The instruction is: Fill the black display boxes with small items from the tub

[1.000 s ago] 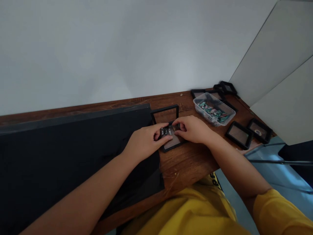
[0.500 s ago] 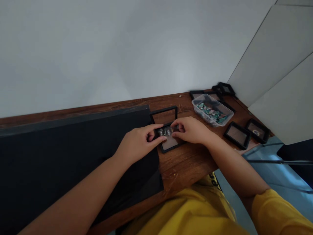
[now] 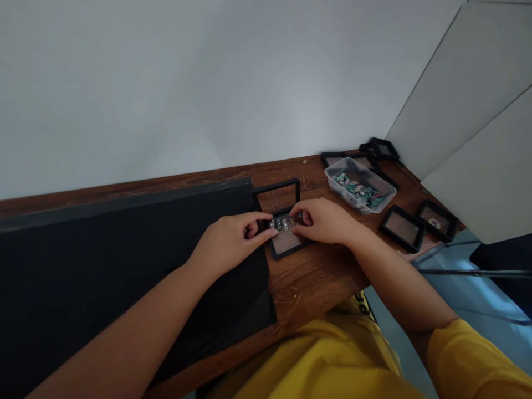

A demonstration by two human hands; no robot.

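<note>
A black-rimmed display frame (image 3: 286, 244) with a see-through film lies hinged open on the table, its other half (image 3: 277, 195) tilted up behind. Across the film stretches a shiny, beaded piece (image 3: 284, 224) that looks like a bracelet; its exact kind is hard to make out. At its left end, my left hand (image 3: 233, 238) is closed, with thumb and fingertips around that end. My right hand (image 3: 322, 221) pinches the opposite end, its fingers curled over the frame's right side. Fingers hide both ends of the piece.
A clear plastic tub (image 3: 361, 186) of small green packets stands to the right. Beside it lie two more black frames, one bare (image 3: 402, 228) and one holding a round item (image 3: 437, 220). Several frames (image 3: 380, 148) sit at the back corner. A black mat (image 3: 124, 249) covers the left side.
My left hand has shifted slightly left, and more of the shiny piece shows between my hands. My right hand and the frame stay nearly where they were.
</note>
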